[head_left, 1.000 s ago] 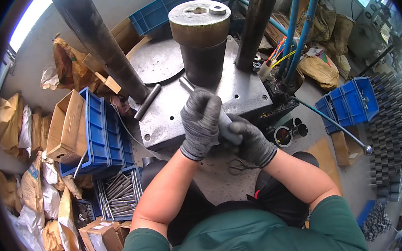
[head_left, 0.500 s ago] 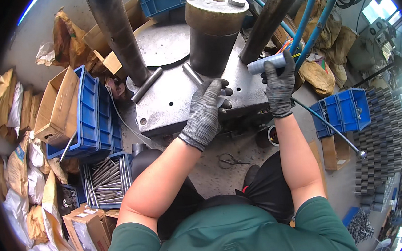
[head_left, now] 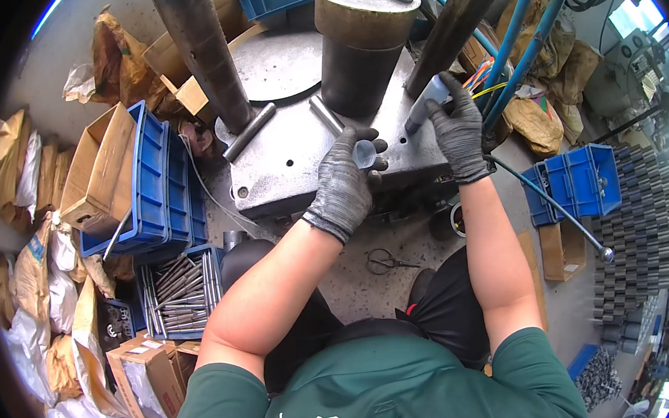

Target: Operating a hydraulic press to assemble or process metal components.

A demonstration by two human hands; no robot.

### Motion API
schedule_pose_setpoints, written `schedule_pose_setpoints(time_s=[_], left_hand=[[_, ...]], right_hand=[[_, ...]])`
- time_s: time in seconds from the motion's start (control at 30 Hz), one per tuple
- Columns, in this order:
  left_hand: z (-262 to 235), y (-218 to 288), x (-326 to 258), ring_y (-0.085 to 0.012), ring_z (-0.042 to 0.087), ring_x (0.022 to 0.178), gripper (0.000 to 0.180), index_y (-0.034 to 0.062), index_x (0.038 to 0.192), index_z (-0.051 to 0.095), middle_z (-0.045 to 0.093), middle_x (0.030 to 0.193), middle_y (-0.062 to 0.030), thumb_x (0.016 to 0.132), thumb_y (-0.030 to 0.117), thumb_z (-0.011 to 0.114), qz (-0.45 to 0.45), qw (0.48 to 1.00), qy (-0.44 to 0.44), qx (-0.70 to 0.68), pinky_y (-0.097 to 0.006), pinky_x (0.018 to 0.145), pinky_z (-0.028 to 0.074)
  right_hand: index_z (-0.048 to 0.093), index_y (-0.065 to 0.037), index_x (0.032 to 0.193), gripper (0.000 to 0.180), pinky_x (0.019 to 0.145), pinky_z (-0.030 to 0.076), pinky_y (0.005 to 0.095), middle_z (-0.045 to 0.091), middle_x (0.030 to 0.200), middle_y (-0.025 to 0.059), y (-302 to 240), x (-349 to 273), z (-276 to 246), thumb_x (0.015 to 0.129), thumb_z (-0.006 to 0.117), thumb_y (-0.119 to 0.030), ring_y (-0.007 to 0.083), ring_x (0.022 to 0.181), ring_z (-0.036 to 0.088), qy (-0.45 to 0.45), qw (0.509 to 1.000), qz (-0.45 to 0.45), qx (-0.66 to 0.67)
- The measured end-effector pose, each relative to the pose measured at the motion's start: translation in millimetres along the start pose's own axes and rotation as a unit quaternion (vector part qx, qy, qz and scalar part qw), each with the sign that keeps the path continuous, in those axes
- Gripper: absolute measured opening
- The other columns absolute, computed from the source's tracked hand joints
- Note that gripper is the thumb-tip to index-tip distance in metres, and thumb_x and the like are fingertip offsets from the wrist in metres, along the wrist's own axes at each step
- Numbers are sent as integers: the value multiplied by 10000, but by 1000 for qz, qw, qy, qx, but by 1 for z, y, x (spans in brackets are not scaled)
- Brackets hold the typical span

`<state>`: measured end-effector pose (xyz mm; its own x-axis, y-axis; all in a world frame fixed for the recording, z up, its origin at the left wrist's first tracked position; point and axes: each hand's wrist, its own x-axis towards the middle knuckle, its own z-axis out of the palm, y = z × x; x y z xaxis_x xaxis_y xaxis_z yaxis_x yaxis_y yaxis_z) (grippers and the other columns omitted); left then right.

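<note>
A small clear cap (head_left: 364, 153) is held in the left hand (head_left: 344, 185), pinched between the gloved thumb and the curled fingertips (head_left: 375, 147). The cap is kept just above the front part of the steel plate (head_left: 284, 166), in front of the dark cylinder (head_left: 361, 46) that stands upright on that plate.

A pale tube (head_left: 424, 101) is gripped by the right hand (head_left: 460, 132). The fingers are wrapped around its lower end, and the tube is tilted up and to the left, its top end close to the slanted column (head_left: 464, 14) on the right. Whether the tube is open at its top cannot be told, as that end is small and partly lost against the column. The two hands are held apart, the tube well to the right of the cap.

Two short metal bars are seen lying on the plate: one bar (head_left: 250, 131) beside the left column (head_left: 200, 50), the other (head_left: 325, 115) at the foot of the cylinder.

Blue crates (head_left: 156, 184) are stacked to the left of the plate, with a cardboard box (head_left: 96, 169) set against them. Below them a crate of steel rods (head_left: 176, 288) is placed on the floor. Scissors (head_left: 386, 263) are left on the floor between the person's knees. Blue hoses (head_left: 520, 17) are run down at the right, and more blue crates (head_left: 576, 182) are seen beyond the right forearm.
</note>
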<state>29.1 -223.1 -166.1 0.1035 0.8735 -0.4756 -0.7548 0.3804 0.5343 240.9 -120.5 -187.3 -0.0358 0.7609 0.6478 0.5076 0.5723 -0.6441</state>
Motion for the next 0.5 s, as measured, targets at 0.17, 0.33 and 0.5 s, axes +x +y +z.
schedule_pose_setpoints(time_s=[0.17, 0.33, 0.5], left_hand=[[0, -9, 2, -148, 610, 730, 394, 73, 1140, 664, 720, 962, -67, 1077, 424, 496, 15, 1000, -2, 18, -254, 572, 484], [3, -9, 4, -164, 613, 731, 481, 83, 1139, 665, 714, 939, -57, 1076, 514, 461, 5, 1000, 13, 16, -279, 581, 490], [3, -12, 1, -167, 619, 750, 520, 110, 1116, 666, 689, 977, -57, 1049, 597, 496, 23, 999, -13, -40, -315, 682, 544]], right_hand=[[540, -85, 1479, 606, 746, 578, 278, 671, 1070, 63, -53, 22, -34, 921, 743, 33, 124, 866, 680, 125, 983, 25, 135], [513, -99, 1475, 557, 700, 615, 292, 628, 1136, 88, -104, -13, -35, 970, 743, -141, 149, 854, 684, 38, 912, 104, 395], [632, -55, 1254, 400, 647, 536, 253, 647, 929, 32, -104, -47, -10, 940, 814, -223, 117, 713, 649, -88, 911, 286, 285]])
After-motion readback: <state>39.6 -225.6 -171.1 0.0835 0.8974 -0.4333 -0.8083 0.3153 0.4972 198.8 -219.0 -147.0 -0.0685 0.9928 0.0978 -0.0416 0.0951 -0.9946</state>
